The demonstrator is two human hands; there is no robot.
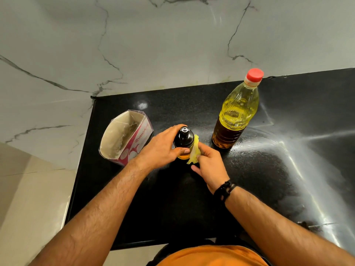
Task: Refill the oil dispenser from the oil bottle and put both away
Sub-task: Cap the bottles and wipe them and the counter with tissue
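The oil dispenser [184, 138], dark-topped with amber oil at its base, stands on the black counter [192, 204]. My left hand [163, 148] grips it round the body from the left. My right hand [209, 166] pinches a crumpled yellowish tissue [194, 153] and presses it against the dispenser's right side. The oil bottle [237, 112], clear plastic with yellow oil and a red cap, stands upright to the right and farther back, apart from both hands.
An open tissue box [124, 137] with red print sits at the counter's left, close to my left wrist. A marble wall [134, 45] rises behind. The counter's left edge drops to a pale floor [28, 198]. Glare streaks the counter's right side.
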